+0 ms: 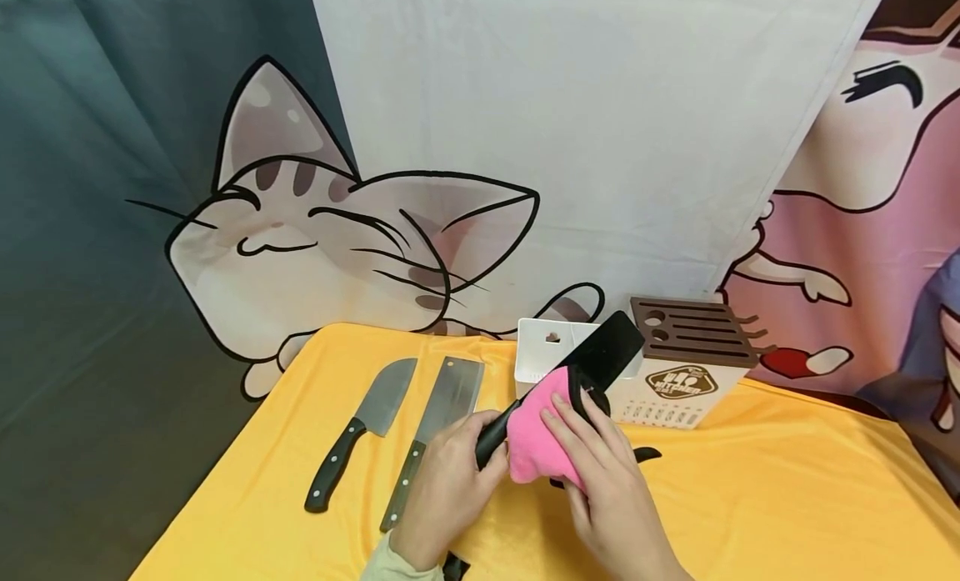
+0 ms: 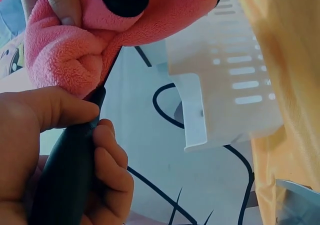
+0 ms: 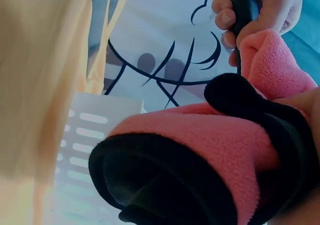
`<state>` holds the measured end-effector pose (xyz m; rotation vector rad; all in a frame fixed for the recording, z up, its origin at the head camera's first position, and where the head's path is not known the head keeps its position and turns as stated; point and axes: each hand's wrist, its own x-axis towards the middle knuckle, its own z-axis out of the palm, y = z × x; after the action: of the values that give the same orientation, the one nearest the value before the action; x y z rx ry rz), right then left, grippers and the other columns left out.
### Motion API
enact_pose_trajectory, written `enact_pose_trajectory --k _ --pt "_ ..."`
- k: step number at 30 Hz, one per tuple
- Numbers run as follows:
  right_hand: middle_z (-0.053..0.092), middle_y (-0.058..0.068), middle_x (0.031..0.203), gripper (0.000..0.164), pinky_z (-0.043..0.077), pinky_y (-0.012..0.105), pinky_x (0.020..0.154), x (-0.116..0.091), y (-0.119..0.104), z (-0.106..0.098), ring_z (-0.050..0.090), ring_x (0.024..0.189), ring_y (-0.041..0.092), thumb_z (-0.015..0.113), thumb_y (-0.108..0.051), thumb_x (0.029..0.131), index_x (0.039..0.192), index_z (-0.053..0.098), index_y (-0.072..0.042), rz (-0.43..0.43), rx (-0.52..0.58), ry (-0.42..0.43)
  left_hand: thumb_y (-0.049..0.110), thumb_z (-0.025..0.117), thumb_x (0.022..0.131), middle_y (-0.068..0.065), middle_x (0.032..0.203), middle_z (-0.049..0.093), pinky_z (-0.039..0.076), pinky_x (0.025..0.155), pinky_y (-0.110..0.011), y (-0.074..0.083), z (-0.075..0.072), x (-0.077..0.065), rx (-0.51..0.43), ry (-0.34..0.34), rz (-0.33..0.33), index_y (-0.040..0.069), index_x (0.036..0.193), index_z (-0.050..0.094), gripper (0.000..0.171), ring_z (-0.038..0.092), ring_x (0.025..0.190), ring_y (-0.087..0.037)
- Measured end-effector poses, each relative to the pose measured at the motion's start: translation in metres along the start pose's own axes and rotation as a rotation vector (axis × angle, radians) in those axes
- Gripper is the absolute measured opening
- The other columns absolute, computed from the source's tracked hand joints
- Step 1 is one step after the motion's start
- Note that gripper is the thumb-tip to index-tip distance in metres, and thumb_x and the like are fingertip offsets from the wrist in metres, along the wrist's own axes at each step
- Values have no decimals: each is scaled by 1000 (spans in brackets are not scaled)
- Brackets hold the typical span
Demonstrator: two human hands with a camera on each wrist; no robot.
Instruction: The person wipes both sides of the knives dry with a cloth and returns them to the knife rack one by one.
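Note:
My left hand [image 1: 450, 485] grips the black handle [image 1: 492, 439] of a knife, which slants up and to the right. Its broad dark blade [image 1: 613, 348] sticks out past a pink cloth [image 1: 543, 435] with black trim. With my right hand [image 1: 611, 481] I hold that cloth around the blade. In the left wrist view, thumb and curled fingers [image 2: 112, 172] wrap the handle just below the cloth. The right wrist view has folds of cloth [image 3: 200, 135] in front, hiding most of the blade and part of my right hand.
A broad knife [image 1: 333, 468] and a cleaver [image 1: 450, 398] lie on the yellow tablecloth [image 1: 247, 498] to the left. Behind my hands stand a white container [image 1: 534, 352] and a knife holder [image 1: 675, 389] with a brown slotted top. A dark curved tip [image 1: 647, 454] shows beyond my right hand.

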<state>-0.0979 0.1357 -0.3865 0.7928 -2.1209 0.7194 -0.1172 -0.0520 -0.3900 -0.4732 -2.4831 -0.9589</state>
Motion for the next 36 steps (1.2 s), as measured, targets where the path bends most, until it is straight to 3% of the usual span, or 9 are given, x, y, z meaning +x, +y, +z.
enact_pose_trajectory --k 8,18,26,33,36 --pt "47 12 136 58 19 42 109 3 -1 1 35 128 39 49 -6 74 132 51 -7 9 -31 -76 18 70 76 -1 95 67 47 62 -22 -1 -4 -1 -16 19 2 9 104 67 30 58 75 -7" --pt "49 13 134 55 22 41 108 5 -4 2 37 127 39 49 -4 73 128 54 -4 25 9 3 18 72 76 1 90 68 46 59 -17 1 -7 -1 -51 41 50 9 99 69 25 58 70 -3" --pt "50 14 134 49 23 36 109 3 -2 0 38 127 38 45 -5 81 129 53 -3 74 24 52 13 71 73 6 82 66 40 53 -11 1 -9 0 -68 43 112 11 95 69 23 52 61 0" --pt "48 13 135 59 22 31 109 2 2 -4 39 126 36 50 6 71 130 52 -4 111 21 41 9 69 71 14 74 59 29 46 -8 0 -12 1 -73 39 148 14 93 68 23 41 52 2" --pt "46 11 137 58 21 29 109 1 4 -8 38 127 35 48 2 75 132 50 -6 146 9 25 8 69 71 16 72 57 27 44 -8 0 -12 1 -78 39 165 14 93 68 23 38 51 2"
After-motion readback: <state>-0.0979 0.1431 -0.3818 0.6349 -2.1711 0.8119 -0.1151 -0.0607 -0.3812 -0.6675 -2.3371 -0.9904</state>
